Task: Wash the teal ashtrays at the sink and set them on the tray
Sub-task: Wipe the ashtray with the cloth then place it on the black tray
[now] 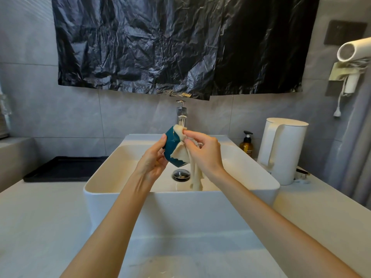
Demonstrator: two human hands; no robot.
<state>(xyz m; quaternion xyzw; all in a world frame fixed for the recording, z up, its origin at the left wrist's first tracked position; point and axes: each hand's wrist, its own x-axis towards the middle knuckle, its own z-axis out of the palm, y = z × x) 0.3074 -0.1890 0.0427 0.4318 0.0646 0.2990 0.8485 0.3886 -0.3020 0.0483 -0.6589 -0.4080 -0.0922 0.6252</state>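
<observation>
Above the white sink (104, 181) my left hand (153, 160) grips a teal ashtray (172, 144), tipped on its side. My right hand (204, 152) pinches a cream cloth (181, 152) against the ashtray's face; the cloth's wet tail hangs down into the basin. Part of the ashtray is hidden behind the cloth. The chrome tap (181, 113) stands just behind them. On the counter left of the sink lies a black tray (60, 169), with nothing visible on it.
A white kettle (283, 149) and an amber pump bottle (246, 145) stand right of the sink. The drain (180, 175) sits at the basin's middle. Black plastic sheeting (180, 43) covers the wall above. A white hair dryer (353, 57) hangs at the right.
</observation>
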